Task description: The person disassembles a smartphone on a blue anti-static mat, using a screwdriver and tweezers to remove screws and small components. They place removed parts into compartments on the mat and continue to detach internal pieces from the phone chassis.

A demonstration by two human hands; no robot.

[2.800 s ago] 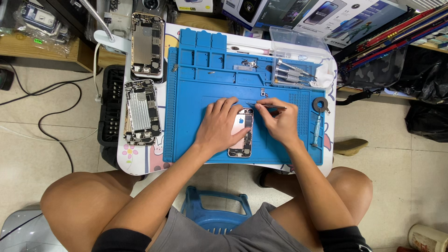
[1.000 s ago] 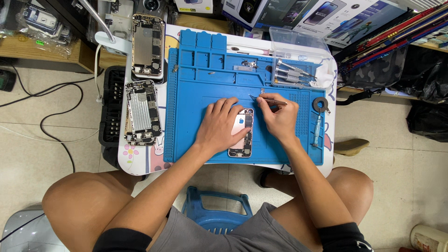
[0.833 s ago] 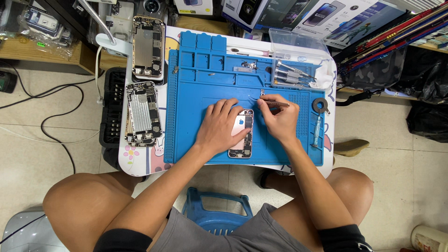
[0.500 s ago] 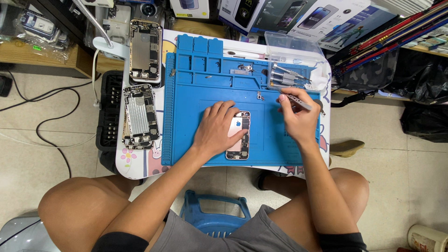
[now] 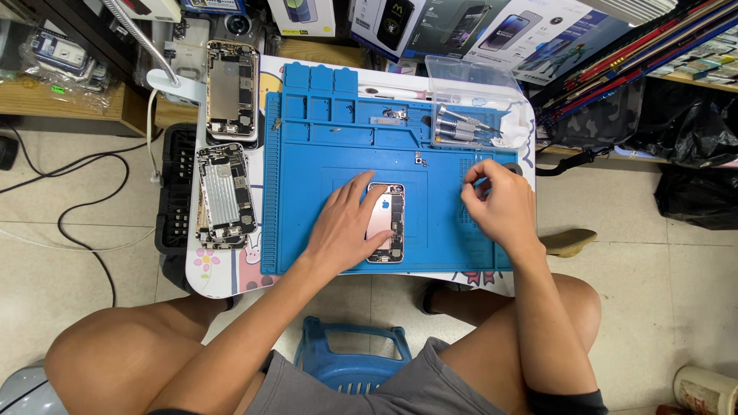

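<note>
The left hand (image 5: 346, 227) is lying flat, pinning the phone (image 5: 387, 223) on the mat (image 5: 307, 154), while the right hand (image 5: 498, 206), having left the phone, is curling loosely beside it, its grasp unclear.

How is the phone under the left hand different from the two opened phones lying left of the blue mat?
The phone on the blue mat is partly covered by the left hand and shows a pinkish shell inside. The two opened phones lie untouched off the blue mat, one above the other; the lower one shows a silvery plate. All three lie flat, lengthwise, with their insides exposed.
</note>
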